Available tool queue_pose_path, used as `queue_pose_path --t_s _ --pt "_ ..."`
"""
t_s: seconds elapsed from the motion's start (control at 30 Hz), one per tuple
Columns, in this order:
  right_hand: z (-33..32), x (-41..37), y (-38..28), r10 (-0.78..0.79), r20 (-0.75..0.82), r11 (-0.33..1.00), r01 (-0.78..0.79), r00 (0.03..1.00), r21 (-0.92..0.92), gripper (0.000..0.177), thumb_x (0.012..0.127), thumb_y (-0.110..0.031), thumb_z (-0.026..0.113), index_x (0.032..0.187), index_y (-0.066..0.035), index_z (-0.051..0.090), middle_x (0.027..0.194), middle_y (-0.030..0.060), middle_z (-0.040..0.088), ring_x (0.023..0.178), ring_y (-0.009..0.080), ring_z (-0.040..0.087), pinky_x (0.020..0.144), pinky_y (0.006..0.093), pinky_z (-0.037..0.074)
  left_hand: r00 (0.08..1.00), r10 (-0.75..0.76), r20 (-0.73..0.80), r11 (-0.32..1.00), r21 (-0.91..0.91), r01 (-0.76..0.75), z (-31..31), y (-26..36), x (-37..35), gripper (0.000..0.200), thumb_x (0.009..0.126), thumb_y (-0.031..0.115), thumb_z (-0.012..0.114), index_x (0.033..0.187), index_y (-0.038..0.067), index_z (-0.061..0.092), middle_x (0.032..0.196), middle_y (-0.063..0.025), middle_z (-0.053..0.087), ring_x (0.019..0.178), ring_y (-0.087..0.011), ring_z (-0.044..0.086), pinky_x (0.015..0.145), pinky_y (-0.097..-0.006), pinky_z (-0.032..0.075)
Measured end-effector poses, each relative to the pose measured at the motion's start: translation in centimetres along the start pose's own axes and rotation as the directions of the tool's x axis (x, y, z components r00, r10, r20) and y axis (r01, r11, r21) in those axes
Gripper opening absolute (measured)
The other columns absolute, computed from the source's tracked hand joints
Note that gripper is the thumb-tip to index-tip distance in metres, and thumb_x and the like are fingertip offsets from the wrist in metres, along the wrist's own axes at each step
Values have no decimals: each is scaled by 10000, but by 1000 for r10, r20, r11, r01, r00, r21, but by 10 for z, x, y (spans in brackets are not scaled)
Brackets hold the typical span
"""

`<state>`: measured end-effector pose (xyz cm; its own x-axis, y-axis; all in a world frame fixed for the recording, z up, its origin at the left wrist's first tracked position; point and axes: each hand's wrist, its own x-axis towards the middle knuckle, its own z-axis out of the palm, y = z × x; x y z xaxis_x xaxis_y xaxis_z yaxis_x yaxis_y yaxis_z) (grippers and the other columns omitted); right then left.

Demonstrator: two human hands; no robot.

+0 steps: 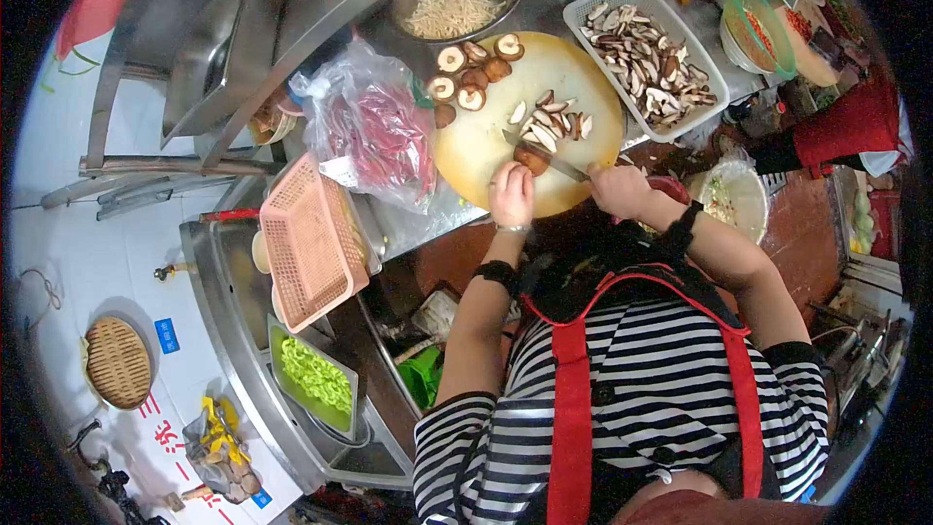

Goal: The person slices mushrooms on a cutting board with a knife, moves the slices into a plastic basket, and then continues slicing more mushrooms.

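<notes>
A mushroom (532,159) lies near the front of the round yellowish cutting board (466,163), with my left hand (512,194) pressing on it, fingers bent together. My right hand (622,191) is wrapped round the handle of a knife (564,167), whose blade points left and rests at the mushroom. Just behind the blade are several cut mushroom slices (552,124). Whole brown mushrooms (472,76) with pale undersides sit at the board's back left. To the board's right stands a white basket (717,78) filled with sliced mushrooms (646,66).
Left of the board lies a clear plastic bag (374,126) of reddish contents. A pink basket (306,243) and a tray of chopped greens (316,376) are farther left. Behind the board is a bowl of pale strips (452,10). A person's red garment (846,131) shows at the right.
</notes>
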<state>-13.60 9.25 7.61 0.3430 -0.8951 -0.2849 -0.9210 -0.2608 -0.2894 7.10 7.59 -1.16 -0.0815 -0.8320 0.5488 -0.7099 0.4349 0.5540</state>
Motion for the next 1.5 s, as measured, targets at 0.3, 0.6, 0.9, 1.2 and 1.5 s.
queue_pose_path --t_s 0.3,0.6,0.9,1.2,1.5 --pt "2 -3 -1 -60 -52 998 59 997 -7 255 859 -252 464 910 -5 502 634 166 612 574 324 621 506 434 494 1000 -2 20 998 60 1 -3 3 0 78 745 80 630 812 54 601 920 -106 587 843 -293 559 755 -381 444" --pt "-3 -7 0 -74 -42 997 73 996 -25 251 860 -251 451 907 -10 505 633 168 611 563 327 618 507 440 492 1000 -10 -10 994 110 11 -2 1 -7 110 749 101 643 851 63 623 904 -93 579 836 -288 550 753 -373 441" --pt "-16 -8 -7 -70 -12 998 70 997 -1 226 834 -204 445 932 -12 509 680 171 626 605 333 626 530 437 494 998 -25 -61 994 101 31 2 0 -6 82 737 92 650 803 67 609 879 -96 582 832 -284 558 748 -373 445" --pt "-22 -7 -8 -55 30 998 56 998 -31 277 870 -260 445 977 -11 504 690 172 625 627 333 624 541 448 486 995 -61 -85 997 40 64 -5 3 -5 79 741 97 645 804 66 610 870 -100 583 841 -291 556 762 -388 436" --pt "-4 -5 -8 -66 16 997 66 998 -44 312 890 -299 418 919 -2 508 629 163 609 564 343 606 503 441 480 998 -53 -24 991 118 56 -5 1 -8 75 745 109 642 802 67 616 888 -104 594 879 -290 544 793 -380 425"
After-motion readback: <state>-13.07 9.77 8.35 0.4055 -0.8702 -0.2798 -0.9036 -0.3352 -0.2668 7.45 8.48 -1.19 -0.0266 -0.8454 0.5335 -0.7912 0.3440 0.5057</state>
